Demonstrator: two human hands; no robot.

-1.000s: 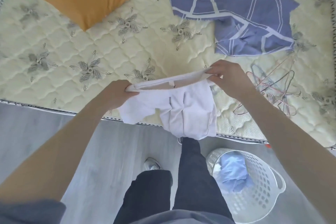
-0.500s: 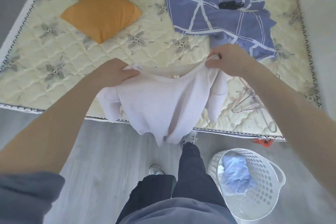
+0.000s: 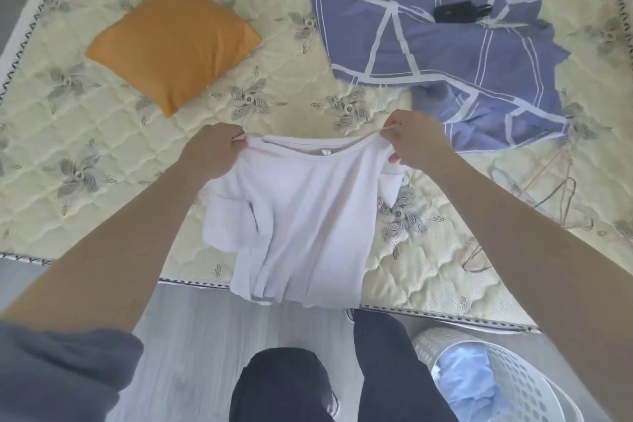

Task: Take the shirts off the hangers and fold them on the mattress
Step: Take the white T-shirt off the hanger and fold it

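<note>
Home bedroom, quilted floral mattress [image 3: 102, 161], orange cushion [image 3: 173, 44], laundry basket [image 3: 534, 384], grey wood-look floor [image 3: 191, 329]

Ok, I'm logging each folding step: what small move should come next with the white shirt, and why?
Probably lower the white short-sleeved shirt forward and lay it flat on the cream quilted mattress. The left hand and right hand each pinch a shoulder beside the neckline, so it hangs spread out, its hem past the mattress edge over the grey floor; folding needs it flat.
</note>
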